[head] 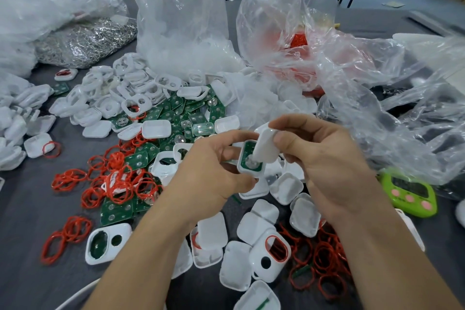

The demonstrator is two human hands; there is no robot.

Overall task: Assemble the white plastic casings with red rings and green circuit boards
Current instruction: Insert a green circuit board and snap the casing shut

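Subject: mating of two shell halves, held above the grey table (27, 211).

The left hand (214, 171) is gripping a white rounded-rectangle plastic casing base (242, 168) between thumb and curled fingers. A green circuit board (248, 146) is lying inside it, face up toward the camera. The right hand (322, 158) is pinching a white plastic casing cover (266, 146) by its upper end, thumb on top.

The cover is standing to the right of the base and slightly above it, tilted steeply. Its lower edge is touching the base near the board's middle, while its upper end is standing well clear. Both long axes are running roughly away from the person, the cover's leaning rightward. In my judgement, closing calls for the right hand to be swinging the cover leftward and flat onto the base.

Whether a red ring is seated inside cannot be told. Loose red rubber rings (118, 184) are lying on the table, left of the hands.
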